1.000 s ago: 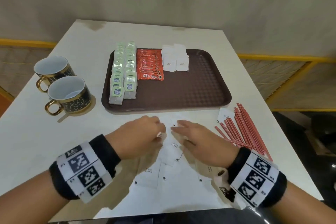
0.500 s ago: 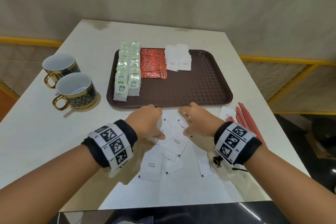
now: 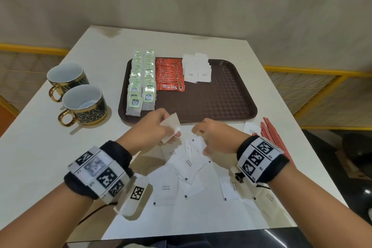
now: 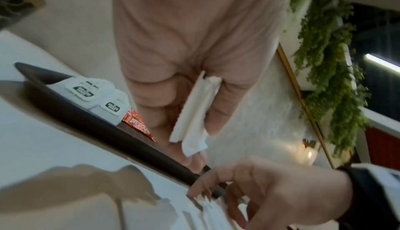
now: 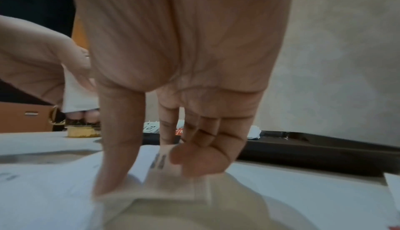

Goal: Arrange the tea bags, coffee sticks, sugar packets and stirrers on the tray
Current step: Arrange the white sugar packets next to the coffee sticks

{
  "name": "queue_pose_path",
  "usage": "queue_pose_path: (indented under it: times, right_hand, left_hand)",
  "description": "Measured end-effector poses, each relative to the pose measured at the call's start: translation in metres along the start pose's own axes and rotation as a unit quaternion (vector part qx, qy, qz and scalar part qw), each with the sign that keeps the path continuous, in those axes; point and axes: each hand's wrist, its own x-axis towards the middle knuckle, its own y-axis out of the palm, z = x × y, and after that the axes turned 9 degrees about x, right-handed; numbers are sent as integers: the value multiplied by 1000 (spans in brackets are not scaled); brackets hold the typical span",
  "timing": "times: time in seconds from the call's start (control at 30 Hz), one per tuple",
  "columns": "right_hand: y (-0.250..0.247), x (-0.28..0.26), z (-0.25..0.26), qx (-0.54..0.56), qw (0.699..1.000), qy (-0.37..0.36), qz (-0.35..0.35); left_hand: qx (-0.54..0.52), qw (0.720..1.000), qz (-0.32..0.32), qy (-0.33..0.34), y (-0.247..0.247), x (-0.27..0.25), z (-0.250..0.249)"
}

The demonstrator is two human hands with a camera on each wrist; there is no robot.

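Note:
A brown tray (image 3: 221, 104) holds two rows of tea bags (image 3: 141, 84), red coffee sticks (image 3: 170, 76) and a stack of sugar packets (image 3: 196, 68). Several loose sugar packets (image 3: 188, 164) lie on the table in front of the tray. My left hand (image 3: 171, 129) holds a few sugar packets (image 4: 192, 117) lifted just off the table by the tray's near edge. My right hand (image 3: 198, 134) is down on the pile, thumb and curled fingers pinching one sugar packet (image 5: 173, 182). Red stirrers (image 3: 270, 137) lie on the table to the right.
Two black-and-gold cups (image 3: 84, 102) stand on the table left of the tray. The tray's right half is bare. One sugar packet (image 3: 251, 128) lies beside the stirrers. The table's front edge is close below the pile.
My left hand has risen from the pile with sugar packets in its fingers. My right hand stays low on the pile and now pinches a packet.

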Motion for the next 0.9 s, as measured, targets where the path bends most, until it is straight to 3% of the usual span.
queue_pose_path:
  times: [0.1,0.37,0.5,0.6,0.7,0.8,0.9]
  right_hand:
    - [0,2,-1,17,1000,6,-1]
    - [-12,-11,-8,119,990,-35,-73]
    - [-38,-27,14,267,954,-75,-110]
    - [-44,-31,43,340,927,-125,-95]
    - [-37,-22,60,297,937,-154,-104]
    - [-30,-14,59,296,936,-139,-131]
    - [-30,-15,52,353,916,-105,-160]
  left_hand:
    - [-128,991,4,-25,3,-9,4]
    - [-159,987,-12,-3,-11,-16,1]
    - [-182,983,-31,4,-13,-15,-8]
    - [-203,978,28,34,-3,-15,-12]
    - [-230,969,90,21,7,-18,-13]
    - [-246,966,79,11,5,-17,-6]
    - [-258,964,62,-6,-3,-18,0]
